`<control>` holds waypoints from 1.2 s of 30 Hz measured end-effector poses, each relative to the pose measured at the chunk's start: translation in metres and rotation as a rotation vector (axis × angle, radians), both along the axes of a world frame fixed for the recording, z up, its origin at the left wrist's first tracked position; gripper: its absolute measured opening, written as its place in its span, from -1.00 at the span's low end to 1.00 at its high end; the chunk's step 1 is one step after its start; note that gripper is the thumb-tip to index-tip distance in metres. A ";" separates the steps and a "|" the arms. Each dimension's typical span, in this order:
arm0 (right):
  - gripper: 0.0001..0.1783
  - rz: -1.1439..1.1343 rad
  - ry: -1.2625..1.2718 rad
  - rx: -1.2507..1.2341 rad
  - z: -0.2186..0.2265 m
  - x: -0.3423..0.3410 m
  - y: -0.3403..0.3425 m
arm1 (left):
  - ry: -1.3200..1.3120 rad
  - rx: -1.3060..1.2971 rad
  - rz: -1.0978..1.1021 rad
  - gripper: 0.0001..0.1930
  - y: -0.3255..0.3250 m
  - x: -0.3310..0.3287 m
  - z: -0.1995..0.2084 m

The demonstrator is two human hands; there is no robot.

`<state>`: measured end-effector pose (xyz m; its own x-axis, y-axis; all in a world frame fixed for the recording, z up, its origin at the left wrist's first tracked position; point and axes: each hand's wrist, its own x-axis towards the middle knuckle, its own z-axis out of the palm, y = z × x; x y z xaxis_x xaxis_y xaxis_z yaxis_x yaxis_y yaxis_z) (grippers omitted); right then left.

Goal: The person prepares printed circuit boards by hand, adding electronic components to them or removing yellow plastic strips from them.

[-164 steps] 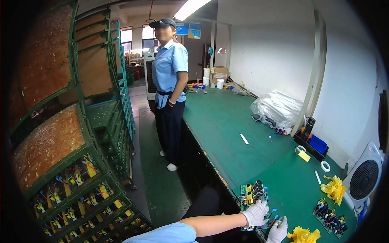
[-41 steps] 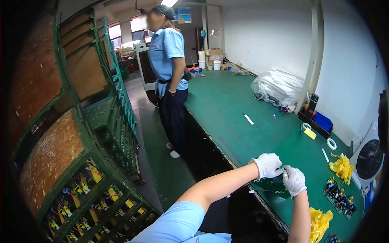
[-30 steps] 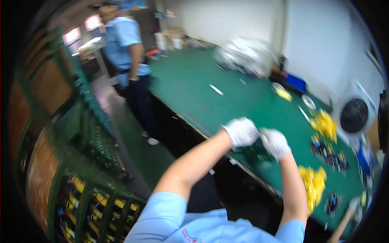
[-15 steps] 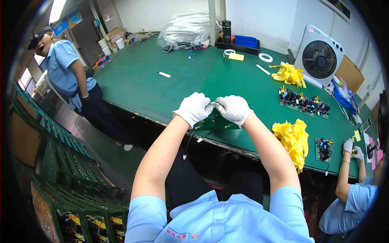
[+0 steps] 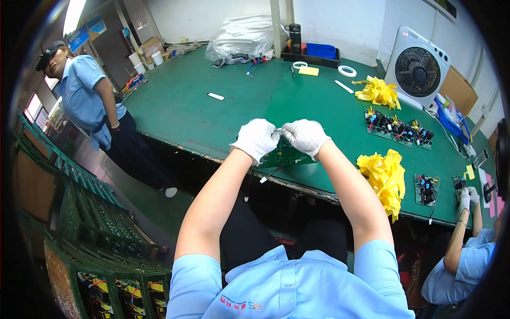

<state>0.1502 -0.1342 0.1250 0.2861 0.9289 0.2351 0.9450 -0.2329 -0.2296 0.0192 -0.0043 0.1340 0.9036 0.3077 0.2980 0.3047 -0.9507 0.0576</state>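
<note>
The left hand [image 5: 256,140] and the right hand [image 5: 305,136], both gloved in white, meet near the middle of the table [image 5: 180,109]'s near edge. Taking the hands as the clock's centre, with 12 straight away from the person, the board [image 5: 287,154] lies at 6, just under them, its flat green face partly covered by the gloves. A dark lead from it ends in a white plug [image 5: 264,179] at about 7, by the table's edge. On both hands the fingers are bent inward and clenched, tips almost together over the board's far part; I cannot tell whether they pinch the board itself or some small part on it.

For good work here, I would steady the board with one hand and let the other do the fine work, press evenly, and keep the plug from snagging on the worn edge. Lowering the knuckles a little would probably give a clearer view of the fingertips.

Near 4 is a crumpled yellow heap [image 5: 383,181], with a single populated board [image 5: 425,190] beyond it. At 3 stands a row of boards [image 5: 398,129]. Farther, at 2, come another yellow heap [image 5: 378,92] and the fan [image 5: 418,72]. At 10 lies a white strip [image 5: 215,96]; past 12, a black tray [image 5: 309,60]; at 11, a clear bag [image 5: 239,40].
</note>
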 end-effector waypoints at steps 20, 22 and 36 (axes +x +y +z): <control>-0.62 -0.316 -0.127 0.123 0.004 -0.011 0.018 | 0.020 -0.003 0.275 -0.57 -0.014 0.023 0.024; -0.60 -0.361 -0.111 0.118 0.020 -0.020 0.022 | 0.003 -0.045 0.337 -0.53 -0.003 0.023 0.030; -0.50 -0.628 0.180 0.474 0.050 0.094 -0.014 | -0.568 -0.472 0.678 -0.41 0.156 -0.046 0.076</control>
<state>0.2439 -0.1478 0.1750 0.7924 0.3952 0.4647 0.6094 -0.5477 -0.5733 -0.0267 0.1516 0.2104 0.2551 0.9030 0.3456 0.5840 -0.4288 0.6892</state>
